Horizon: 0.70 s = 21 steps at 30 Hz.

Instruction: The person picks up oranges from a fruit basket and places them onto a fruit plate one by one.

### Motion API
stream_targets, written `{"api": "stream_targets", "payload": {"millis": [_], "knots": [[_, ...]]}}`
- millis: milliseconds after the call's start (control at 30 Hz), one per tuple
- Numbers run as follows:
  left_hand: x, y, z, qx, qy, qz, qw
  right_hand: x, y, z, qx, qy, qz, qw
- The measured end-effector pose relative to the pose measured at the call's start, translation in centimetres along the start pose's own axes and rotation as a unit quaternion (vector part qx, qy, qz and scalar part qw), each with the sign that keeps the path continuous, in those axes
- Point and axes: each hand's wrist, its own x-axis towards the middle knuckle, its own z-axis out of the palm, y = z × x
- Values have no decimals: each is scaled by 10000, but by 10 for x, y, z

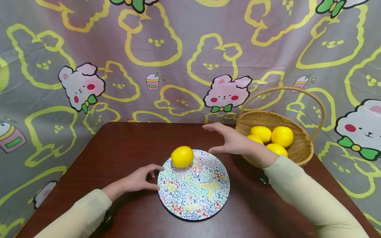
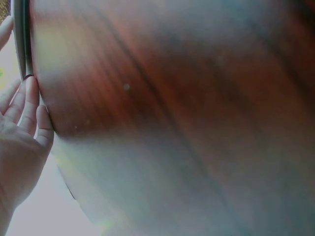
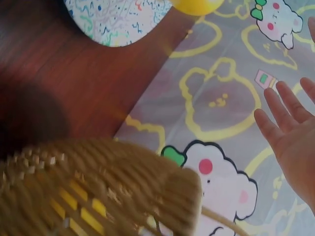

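A round board (image 1: pixel 196 193) with a multicoloured squiggle pattern lies on the table. One yellow lemon (image 1: pixel 182 157) sits on its far left edge. My left hand (image 1: pixel 138 178) is at the board's left side, its thumb and fingertips spread right at the rim. In the left wrist view, that hand's fingers (image 2: pixel 30 105) look nearly straight. My right hand (image 1: pixel 232 140) hovers beyond the board's upper right, with thumb and fingers spread wide and nothing between them. Its forearm passes in front of a wicker basket (image 1: pixel 302 150) holding several lemons (image 1: pixel 282 137).
The basket stands at the table's right back, its tall arched handle (image 1: pixel 285 88) rising above it. The dark brown wooden table (image 1: pixel 125 145) ends at a cartoon-patterned curtain (image 1: pixel 178 49) behind and on both sides.
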Motion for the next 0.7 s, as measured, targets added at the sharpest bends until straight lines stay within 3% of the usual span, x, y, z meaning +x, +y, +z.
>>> {"api": "stream_targets", "payload": {"millis": [700], "knots": [[2,-2,-1,-56,-45,-6,10000,-48,26,-49,-485,415,345,9974]]}}
